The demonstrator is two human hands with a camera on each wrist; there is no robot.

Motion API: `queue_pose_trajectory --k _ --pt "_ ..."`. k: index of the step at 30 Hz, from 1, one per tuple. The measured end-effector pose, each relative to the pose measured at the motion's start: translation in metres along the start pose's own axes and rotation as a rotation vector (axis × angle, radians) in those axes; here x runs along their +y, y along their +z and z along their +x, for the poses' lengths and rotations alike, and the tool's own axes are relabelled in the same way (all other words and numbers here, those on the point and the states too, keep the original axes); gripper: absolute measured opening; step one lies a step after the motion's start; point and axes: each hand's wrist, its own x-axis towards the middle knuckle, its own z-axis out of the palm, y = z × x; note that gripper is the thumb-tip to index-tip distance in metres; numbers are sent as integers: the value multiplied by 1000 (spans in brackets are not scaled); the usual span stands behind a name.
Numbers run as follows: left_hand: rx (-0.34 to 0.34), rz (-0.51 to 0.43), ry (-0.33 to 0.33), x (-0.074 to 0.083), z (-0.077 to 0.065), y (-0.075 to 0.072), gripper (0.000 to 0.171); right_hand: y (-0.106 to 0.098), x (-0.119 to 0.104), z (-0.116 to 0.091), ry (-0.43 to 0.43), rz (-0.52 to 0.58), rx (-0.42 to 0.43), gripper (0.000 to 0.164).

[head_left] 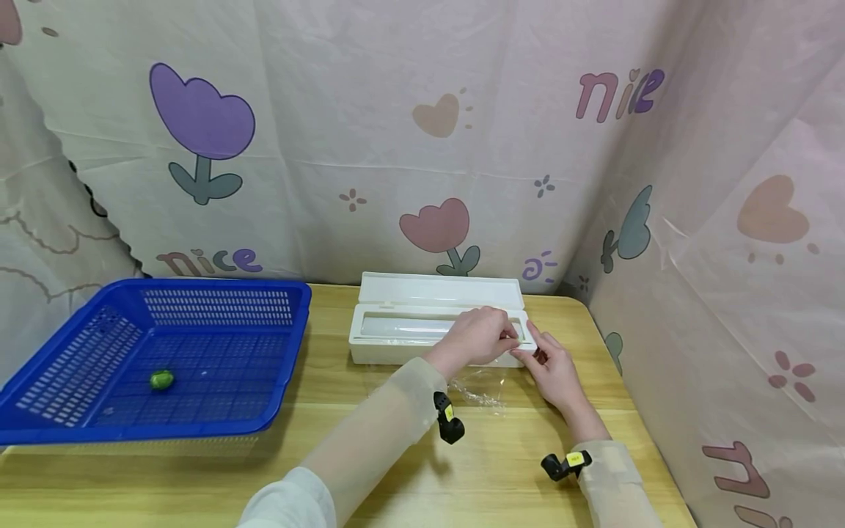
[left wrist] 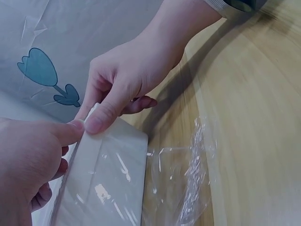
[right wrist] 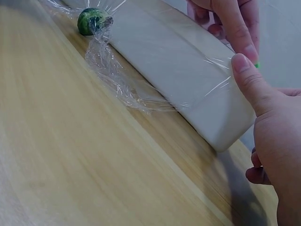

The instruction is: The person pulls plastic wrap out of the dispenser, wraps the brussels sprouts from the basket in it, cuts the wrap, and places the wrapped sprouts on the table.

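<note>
A white lidded cling film dispenser box lies on the table, its lid raised at the back and a roll inside. My left hand is at the box's right end, fingers curled, fingertips at a small green slider on the front edge. My right hand grips the box's right front corner, thumb in front. Clear film hangs over the front onto the table. In the right wrist view, a round green vegetable lies against the film before the box; in the head view my left arm hides it.
A blue slatted basket stands at the left of the table, holding one small green vegetable. A patterned curtain hangs behind the table and along its right edge.
</note>
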Motion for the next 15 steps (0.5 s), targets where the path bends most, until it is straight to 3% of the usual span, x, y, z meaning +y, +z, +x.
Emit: queue_pose_trajectory --k 15 --pt "-13 11 -23 -17 -28 -17 19 3 -1 -2 -2 -12 15 67"
